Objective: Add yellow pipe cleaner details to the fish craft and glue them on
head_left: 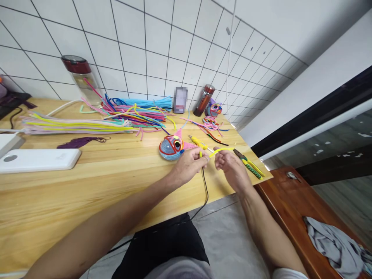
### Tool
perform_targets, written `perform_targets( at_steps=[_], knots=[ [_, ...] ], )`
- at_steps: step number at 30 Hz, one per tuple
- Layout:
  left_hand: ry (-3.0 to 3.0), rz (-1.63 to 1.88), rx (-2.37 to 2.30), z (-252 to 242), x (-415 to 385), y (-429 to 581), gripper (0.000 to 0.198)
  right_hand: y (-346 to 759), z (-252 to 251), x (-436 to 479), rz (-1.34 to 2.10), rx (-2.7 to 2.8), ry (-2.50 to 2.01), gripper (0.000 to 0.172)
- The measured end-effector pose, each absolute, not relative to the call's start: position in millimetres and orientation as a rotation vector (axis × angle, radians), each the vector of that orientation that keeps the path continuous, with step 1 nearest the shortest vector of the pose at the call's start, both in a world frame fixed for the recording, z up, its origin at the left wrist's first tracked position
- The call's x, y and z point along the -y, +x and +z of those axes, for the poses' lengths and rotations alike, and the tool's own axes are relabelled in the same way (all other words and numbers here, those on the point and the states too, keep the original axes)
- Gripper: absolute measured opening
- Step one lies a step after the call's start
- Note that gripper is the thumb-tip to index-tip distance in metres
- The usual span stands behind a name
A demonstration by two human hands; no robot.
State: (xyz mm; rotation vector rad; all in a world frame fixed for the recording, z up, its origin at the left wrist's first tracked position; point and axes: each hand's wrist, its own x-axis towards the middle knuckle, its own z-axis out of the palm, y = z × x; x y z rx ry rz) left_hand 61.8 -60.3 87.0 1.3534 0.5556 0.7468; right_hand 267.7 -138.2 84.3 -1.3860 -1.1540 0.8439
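Pinching a yellow fuzzy strip (226,149) with the left hand (188,164), thumb and fingers pressing together on it. Right hand (232,168) is facing it with bent fingers, strip running across their far side; cannot tell if it is gripping or only touching. Strip is spanning the gap between hands, above the right part of the wooden table (124,170). Blue-and-pink figure (170,150) is sitting just left of and beyond the left hand. Yellow-handled tool (200,143) is lying just beyond the hands; pliers (248,164) are lying right of the right hand. Black cord (207,190) is hanging over the near edge. Strip bundle (78,124) is lying far left, red flask (204,100) standing far right.
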Motion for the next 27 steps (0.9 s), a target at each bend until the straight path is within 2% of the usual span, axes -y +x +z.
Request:
perform_targets(
  at_steps=[2, 4, 7, 9, 11, 14, 16, 18, 22, 24, 27],
  knots=[
    [1.427, 0.699, -0.576, 80.6, 62.5, 62.8, 0.009, 235.0, 84.5, 134.3, 0.790, 1.118, -1.312, 0.048],
    [1.481, 0.676, -0.616, 73.4, 62.5, 64.4, 0.009, 216.1, 83.4, 135.0, 0.583, 1.144, -1.342, 0.036],
    [1.484, 0.670, -0.665, 65.9, 60.5, 67.1, 0.011, 208.6, 80.5, 140.8, 0.227, 1.350, -1.431, 0.027],
    [1.467, 0.655, -0.672, 65.3, 60.6, 67.9, 0.009, 212.9, 78.6, 142.3, 0.128, 1.418, -1.455, 0.024],
    [1.460, 0.643, -0.631, 68.0, 63.1, 67.5, 0.009, 222.1, 76.9, 138.4, 0.245, 1.290, -1.444, 0.026],
    [1.490, 0.663, -0.494, 73.7, 70.1, 65.6, 0.013, 238.2, 74.1, 128.0, 0.707, 1.050, -1.356, 0.044],
    [1.521, 0.693, -0.450, 75.4, 73.8, 64.9, 0.017, 245.0, 71.6, 126.8, 0.867, 1.032, -1.332, 0.051],
    [1.543, 0.704, -0.500, 74.7, 75.2, 65.2, 0.016, 246.7, 69.0, 134.1, 0.680, 1.081, -1.413, 0.045],
    [1.597, 0.611, -0.678, 72.0, 74.1, 66.0, 0.010, 242.4, 67.2, 158.7, 0.043, 1.298, -1.546, 0.027],
    [1.648, 0.598, -0.684, 72.9, 76.3, 65.1, 0.014, 241.9, 68.7, 162.8, 0.042, 1.338, -1.548, 0.024],
    [1.676, 0.591, -0.525, 76.4, 84.4, 62.8, 0.019, 247.4, 71.9, 155.4, 0.419, 1.166, -1.479, 0.032]
  ],
)
